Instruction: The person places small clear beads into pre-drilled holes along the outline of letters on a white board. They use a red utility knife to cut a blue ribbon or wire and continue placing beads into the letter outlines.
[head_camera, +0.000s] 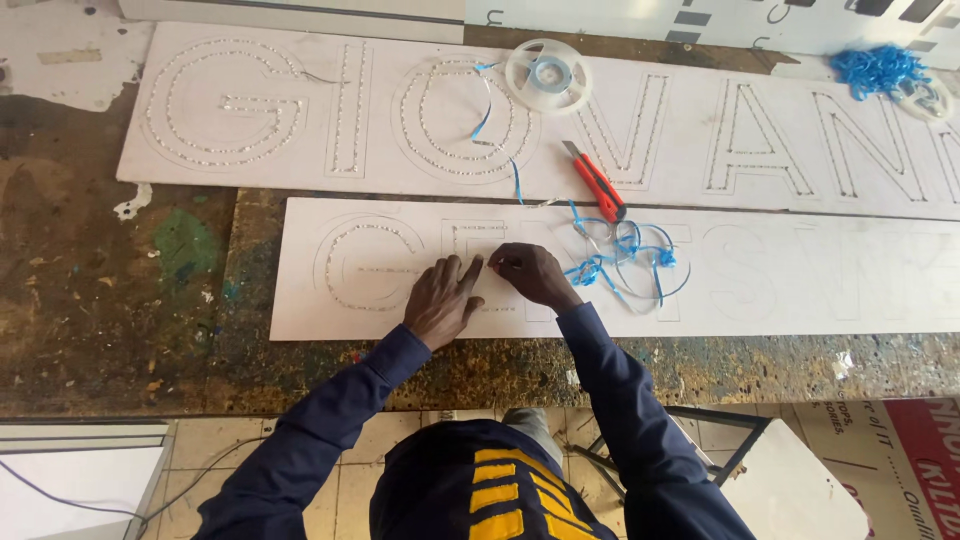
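While left hand (441, 300) presses white board (800, 290), blue strip (625, 262) lies just right of right hand (530, 273).

A single head-worn camera is looking steeply down from above the person's own shoulders, facing forward across the desk (120, 300). It is sitting close enough that both sleeves are running up from the bottom edge to the left hand (440, 300) and right hand (532, 274), which are meeting just above mid-frame. The near board (800, 290) is crossing the centre, the far board (400, 150) is stretching along the top and running off to the right. The desk's near edge and a strip of tiled floor (240, 440) are filling the bottom. No second view is sharing the scene.
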